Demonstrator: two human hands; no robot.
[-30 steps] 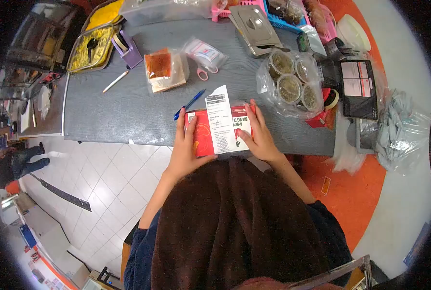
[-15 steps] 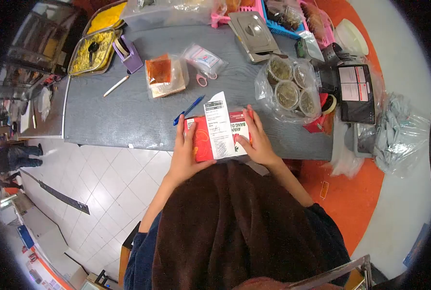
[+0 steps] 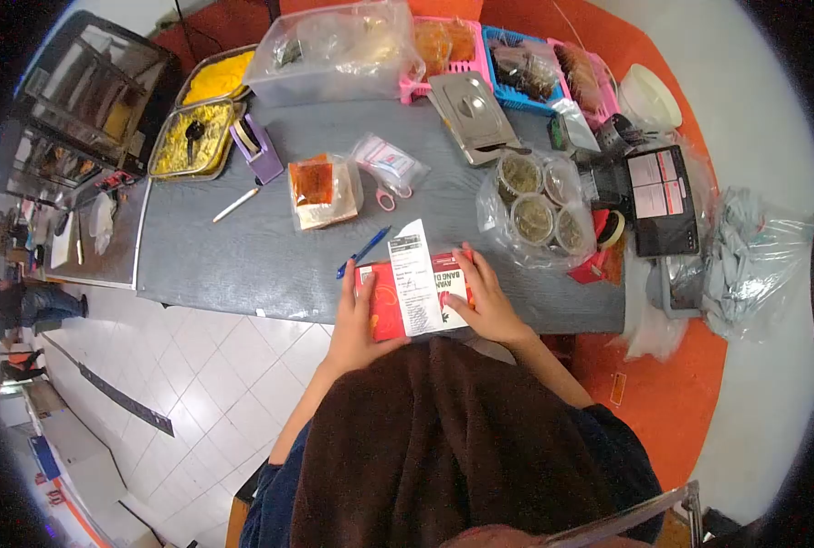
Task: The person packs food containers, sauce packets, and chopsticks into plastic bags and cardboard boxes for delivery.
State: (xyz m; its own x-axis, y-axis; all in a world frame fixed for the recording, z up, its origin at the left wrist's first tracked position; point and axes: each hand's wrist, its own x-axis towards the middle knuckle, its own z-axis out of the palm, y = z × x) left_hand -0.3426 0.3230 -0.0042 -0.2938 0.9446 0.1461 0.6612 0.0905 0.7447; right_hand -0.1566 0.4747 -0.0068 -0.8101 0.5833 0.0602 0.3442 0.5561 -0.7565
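Observation:
A red and white printed food box (image 3: 386, 310) is held at the front edge of the dark table, close to my body. A long white receipt (image 3: 415, 285) lies over the middle of its top, its upper end sticking out past the box. My left hand (image 3: 359, 321) grips the box's left end, and my right hand (image 3: 486, 297) grips the right end with the thumb on top. Just beyond the box's far left corner lies a blue pen (image 3: 364, 252). Pink scissors (image 3: 387, 199) and sauce sachets in clear plastic (image 3: 312, 184) are farther back.
Cups with dark contents in a plastic bag (image 3: 533, 219) stand to the right, beside a tablet (image 3: 661, 196). A metal lid (image 3: 474, 111), a clear tub (image 3: 329, 68) and coloured baskets (image 3: 520, 78) line the back. Trays of yellow food (image 3: 188, 151) and a purple tape dispenser (image 3: 259, 157) sit at left.
The view has tilted up, so the table and everything on it sit lower in the picture. Both hands keep their hold on the box, and the receipt stays on top.

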